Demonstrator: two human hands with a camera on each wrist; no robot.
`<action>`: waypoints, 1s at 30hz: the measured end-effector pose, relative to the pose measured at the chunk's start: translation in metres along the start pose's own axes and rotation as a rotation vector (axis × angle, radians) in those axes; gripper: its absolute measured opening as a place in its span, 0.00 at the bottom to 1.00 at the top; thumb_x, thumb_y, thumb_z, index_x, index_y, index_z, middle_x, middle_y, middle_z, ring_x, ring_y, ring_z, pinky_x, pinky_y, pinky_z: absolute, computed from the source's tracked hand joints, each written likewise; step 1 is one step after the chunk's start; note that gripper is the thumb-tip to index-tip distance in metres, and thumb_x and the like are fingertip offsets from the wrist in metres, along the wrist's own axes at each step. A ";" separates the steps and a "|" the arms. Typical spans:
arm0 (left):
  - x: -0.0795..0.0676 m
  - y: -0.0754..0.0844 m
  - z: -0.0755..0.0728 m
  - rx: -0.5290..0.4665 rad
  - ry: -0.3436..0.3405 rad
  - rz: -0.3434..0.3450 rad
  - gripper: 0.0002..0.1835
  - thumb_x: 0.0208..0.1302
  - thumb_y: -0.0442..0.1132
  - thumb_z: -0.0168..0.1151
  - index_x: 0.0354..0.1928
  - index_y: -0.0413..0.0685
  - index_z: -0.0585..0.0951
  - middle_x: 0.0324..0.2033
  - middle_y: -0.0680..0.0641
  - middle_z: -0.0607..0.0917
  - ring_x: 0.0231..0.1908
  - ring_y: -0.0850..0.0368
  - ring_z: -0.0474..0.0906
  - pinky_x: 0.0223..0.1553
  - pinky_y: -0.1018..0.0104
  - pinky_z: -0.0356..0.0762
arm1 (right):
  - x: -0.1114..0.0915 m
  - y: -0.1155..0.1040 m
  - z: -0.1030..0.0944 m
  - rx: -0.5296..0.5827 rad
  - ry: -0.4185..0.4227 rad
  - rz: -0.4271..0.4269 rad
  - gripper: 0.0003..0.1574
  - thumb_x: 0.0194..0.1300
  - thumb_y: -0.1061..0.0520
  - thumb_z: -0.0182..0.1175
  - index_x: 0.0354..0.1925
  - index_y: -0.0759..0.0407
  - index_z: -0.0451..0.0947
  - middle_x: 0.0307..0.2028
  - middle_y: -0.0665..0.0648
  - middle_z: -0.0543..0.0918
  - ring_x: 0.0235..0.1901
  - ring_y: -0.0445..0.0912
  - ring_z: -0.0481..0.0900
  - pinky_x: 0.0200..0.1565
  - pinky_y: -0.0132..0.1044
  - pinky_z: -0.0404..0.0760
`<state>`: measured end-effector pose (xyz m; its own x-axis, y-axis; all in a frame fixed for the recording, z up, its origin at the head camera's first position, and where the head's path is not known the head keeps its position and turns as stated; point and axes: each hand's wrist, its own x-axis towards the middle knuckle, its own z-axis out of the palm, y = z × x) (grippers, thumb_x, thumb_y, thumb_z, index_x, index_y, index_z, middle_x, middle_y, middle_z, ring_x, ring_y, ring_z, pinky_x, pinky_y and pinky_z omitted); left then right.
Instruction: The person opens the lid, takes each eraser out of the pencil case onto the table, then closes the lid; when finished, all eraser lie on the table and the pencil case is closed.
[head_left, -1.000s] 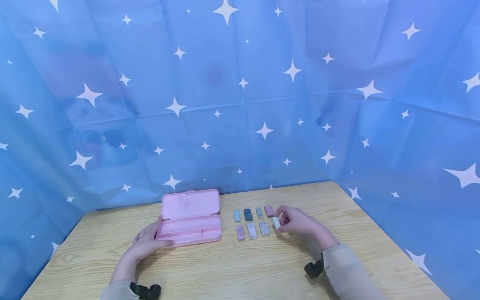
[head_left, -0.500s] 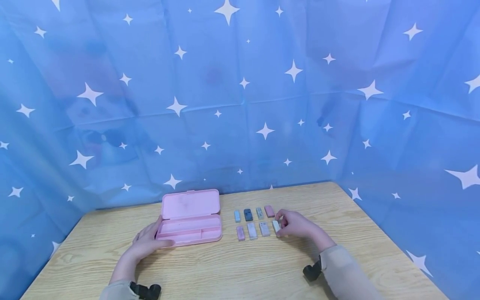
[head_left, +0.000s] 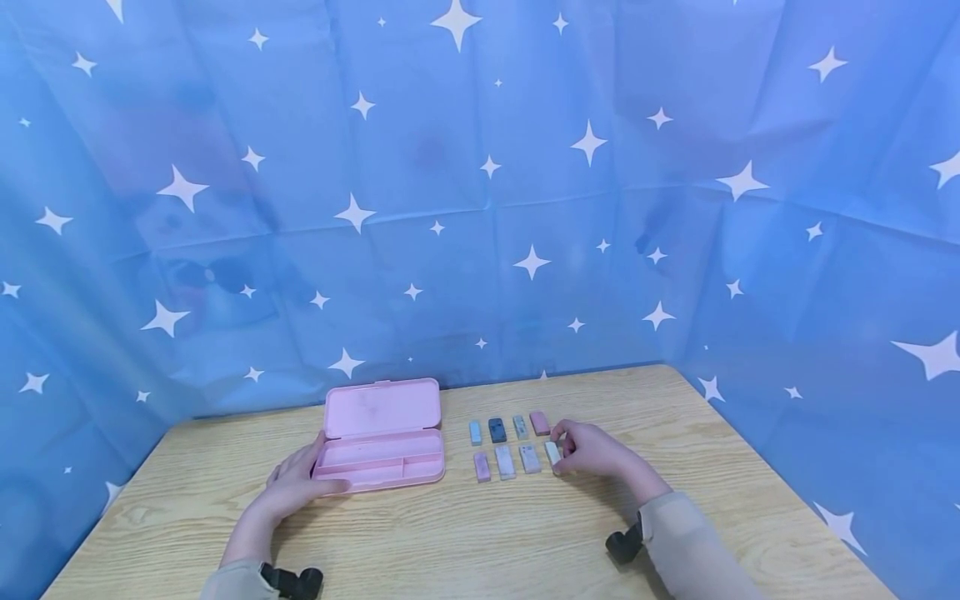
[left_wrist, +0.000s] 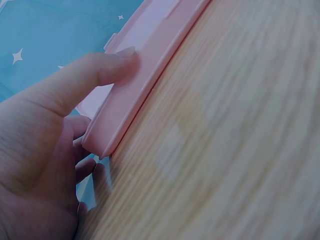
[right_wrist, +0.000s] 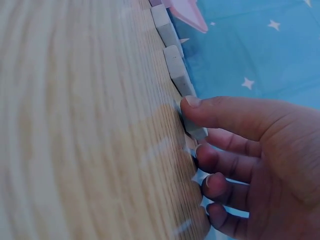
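Note:
An open pink pencil case (head_left: pixel 382 473) lies on the table, its lid tilted back. My left hand (head_left: pixel 296 483) grips its left end, the thumb on the front wall and the fingers around the side in the left wrist view. My right hand (head_left: pixel 592 447) pinches a small pale green eraser (head_left: pixel 552 452) at the right end of the front row, where it stands on the table. Beside it in that row are a greyish eraser (head_left: pixel 530 458), a whitish eraser (head_left: pixel 505 462) and a purple eraser (head_left: pixel 482 467). Part of the pale green one is hidden by the thumb in the right wrist view.
Behind is a second row: a light blue eraser (head_left: pixel 476 432), a dark blue eraser (head_left: pixel 497 430), a grey-green eraser (head_left: pixel 521 427) and a dusky pink eraser (head_left: pixel 539 423). A blue star-patterned curtain (head_left: pixel 450 292) borders the wooden table (head_left: pixel 450 542) at the back and sides.
My right hand has brought the pale green eraser slightly down into line with the front row, then stayed almost still. The left hand and the pencil case have not moved.

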<state>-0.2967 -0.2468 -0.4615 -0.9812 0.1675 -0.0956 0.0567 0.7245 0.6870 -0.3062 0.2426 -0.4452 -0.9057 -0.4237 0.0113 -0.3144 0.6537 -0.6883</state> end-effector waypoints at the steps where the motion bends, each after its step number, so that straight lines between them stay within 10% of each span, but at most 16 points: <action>1: 0.000 0.000 0.000 0.002 0.000 0.001 0.61 0.52 0.56 0.71 0.76 0.40 0.42 0.71 0.26 0.47 0.68 0.25 0.36 0.62 0.30 0.30 | 0.000 0.000 0.000 0.004 -0.002 0.001 0.24 0.55 0.62 0.70 0.47 0.68 0.71 0.22 0.52 0.72 0.21 0.43 0.66 0.24 0.34 0.67; 30: 0.002 -0.003 0.001 0.006 -0.001 -0.001 0.62 0.51 0.57 0.71 0.76 0.41 0.42 0.71 0.27 0.47 0.68 0.25 0.36 0.62 0.29 0.29 | -0.001 0.001 -0.004 -0.017 -0.016 0.035 0.30 0.54 0.59 0.71 0.52 0.67 0.71 0.24 0.53 0.75 0.21 0.43 0.70 0.24 0.35 0.70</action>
<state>-0.2982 -0.2476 -0.4646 -0.9810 0.1679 -0.0968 0.0573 0.7284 0.6827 -0.3068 0.2459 -0.4425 -0.9117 -0.4102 -0.0239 -0.2878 0.6787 -0.6757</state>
